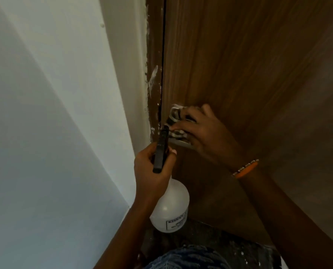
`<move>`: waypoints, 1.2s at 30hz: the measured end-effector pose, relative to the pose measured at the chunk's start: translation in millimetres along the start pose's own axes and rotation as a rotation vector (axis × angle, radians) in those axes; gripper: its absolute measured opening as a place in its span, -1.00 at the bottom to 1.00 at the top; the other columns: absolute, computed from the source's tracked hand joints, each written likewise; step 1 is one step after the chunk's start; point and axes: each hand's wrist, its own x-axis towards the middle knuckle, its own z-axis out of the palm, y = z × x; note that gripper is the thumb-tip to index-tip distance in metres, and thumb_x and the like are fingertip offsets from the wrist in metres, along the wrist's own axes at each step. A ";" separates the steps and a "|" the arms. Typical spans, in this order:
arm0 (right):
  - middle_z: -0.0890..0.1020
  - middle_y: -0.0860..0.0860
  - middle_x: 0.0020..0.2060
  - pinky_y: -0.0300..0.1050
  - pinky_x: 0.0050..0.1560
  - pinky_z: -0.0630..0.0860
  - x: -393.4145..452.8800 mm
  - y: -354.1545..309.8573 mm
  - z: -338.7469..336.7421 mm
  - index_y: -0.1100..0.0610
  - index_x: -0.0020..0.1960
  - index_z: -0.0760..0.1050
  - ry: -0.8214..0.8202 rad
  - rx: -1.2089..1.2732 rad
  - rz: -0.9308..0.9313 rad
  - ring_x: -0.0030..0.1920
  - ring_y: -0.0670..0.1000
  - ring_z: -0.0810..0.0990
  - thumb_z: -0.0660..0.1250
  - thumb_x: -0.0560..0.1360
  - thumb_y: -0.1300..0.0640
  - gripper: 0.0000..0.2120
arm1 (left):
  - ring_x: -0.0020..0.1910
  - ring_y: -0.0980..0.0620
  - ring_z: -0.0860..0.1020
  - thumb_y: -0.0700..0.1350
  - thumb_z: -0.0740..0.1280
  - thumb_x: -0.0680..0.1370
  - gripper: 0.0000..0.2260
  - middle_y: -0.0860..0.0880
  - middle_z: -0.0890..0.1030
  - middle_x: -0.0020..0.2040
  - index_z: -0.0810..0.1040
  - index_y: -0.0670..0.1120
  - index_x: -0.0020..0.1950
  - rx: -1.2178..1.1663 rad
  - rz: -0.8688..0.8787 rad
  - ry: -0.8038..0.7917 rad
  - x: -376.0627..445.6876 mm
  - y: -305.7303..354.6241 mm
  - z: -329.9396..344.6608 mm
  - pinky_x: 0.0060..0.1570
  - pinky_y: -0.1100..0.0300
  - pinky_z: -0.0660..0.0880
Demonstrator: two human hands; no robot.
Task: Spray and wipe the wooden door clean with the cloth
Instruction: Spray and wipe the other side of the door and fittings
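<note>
The brown wooden door (249, 65) fills the right half of the view. My right hand (206, 133) is at the metal handle plate (181, 142) near the door's left edge, fingers curled round a pale bunched cloth (175, 115) held against the handle. The handle itself is mostly hidden under the cloth and fingers. My left hand (152, 171) grips the neck of a white translucent spray bottle (171, 206). The bottle's black trigger head (160, 150) points up toward the handle, just left of my right hand.
The brown door frame (154, 55), smeared with white paint, runs beside a narrow dark gap at the door's edge. A white wall (55, 113) takes up the left. An orange bracelet (245, 168) sits on my right wrist. Dark floor (181, 239) lies below.
</note>
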 end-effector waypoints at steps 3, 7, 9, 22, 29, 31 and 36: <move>0.51 0.05 0.09 -0.13 -0.08 0.26 -20.4 7.6 -5.7 0.09 0.20 0.54 -0.099 0.170 0.115 0.03 -0.02 0.29 0.32 0.45 0.22 -0.68 | -0.44 0.16 0.48 0.09 0.29 0.42 -0.81 0.13 0.52 -0.42 0.47 0.00 -0.29 0.006 0.020 0.001 0.0 -0.1 9.0 -0.37 0.36 0.42; 0.51 0.03 0.03 -0.05 -0.16 0.39 -23.5 -4.7 3.0 0.07 0.18 0.45 -0.107 0.080 0.131 -0.05 0.06 0.38 0.21 0.42 0.04 -0.67 | -0.41 0.11 0.51 0.09 0.30 0.42 -0.81 0.04 0.56 -0.36 0.52 -0.02 -0.24 0.004 0.036 0.001 -2.6 -0.3 20.3 -0.37 0.27 0.45; 0.54 0.06 0.00 -0.06 -0.20 0.39 -22.3 -9.7 7.5 0.09 0.16 0.45 -0.082 0.065 0.139 -0.09 0.10 0.43 0.10 0.40 -0.02 -0.61 | -0.39 0.15 0.52 0.10 0.30 0.41 -0.83 0.13 0.58 -0.37 0.52 0.01 -0.23 -0.007 0.020 0.021 -4.6 -0.6 24.1 -0.34 0.35 0.45; 0.62 0.13 0.03 0.04 -0.03 0.52 -40.8 -22.1 51.8 0.24 0.13 0.50 0.077 0.545 0.360 0.01 0.18 0.59 0.02 0.41 -0.06 -0.49 | -0.39 0.18 0.52 0.13 0.31 0.39 -0.87 0.24 0.56 -0.40 0.51 0.10 -0.22 0.123 -0.055 0.175 -4.0 1.3 33.6 -0.30 0.21 0.45; 0.58 0.08 0.00 -0.12 -0.10 0.49 -69.5 -7.7 74.4 0.14 0.11 0.41 0.188 0.529 0.336 0.01 0.03 0.56 0.33 0.43 0.26 -0.74 | -0.45 0.16 0.47 0.14 0.31 0.38 -0.85 0.22 0.51 -0.46 0.46 0.11 -0.30 0.218 -0.087 0.221 -36.8 3.9 50.3 -0.36 0.12 0.48; 0.56 0.11 0.02 -0.15 -0.08 0.51 -79.6 -4.9 77.9 0.23 0.09 0.44 0.180 0.592 0.375 0.02 -0.02 0.52 0.37 0.40 0.37 -0.71 | -0.44 0.11 0.47 0.17 0.30 0.36 -0.82 0.21 0.50 -0.47 0.47 0.09 -0.30 0.219 -0.126 0.236 -44.8 1.5 52.2 -0.34 0.06 0.50; 0.54 0.10 0.05 -0.14 -0.01 0.53 -86.8 -3.2 76.1 0.21 0.10 0.43 0.189 0.616 0.342 0.07 -0.08 0.48 0.36 0.40 0.42 -0.68 | -0.43 0.07 0.48 0.19 0.27 0.35 -0.83 0.20 0.49 -0.48 0.47 0.12 -0.31 0.250 -0.143 0.233 -53.3 1.1 51.5 -0.32 -0.02 0.53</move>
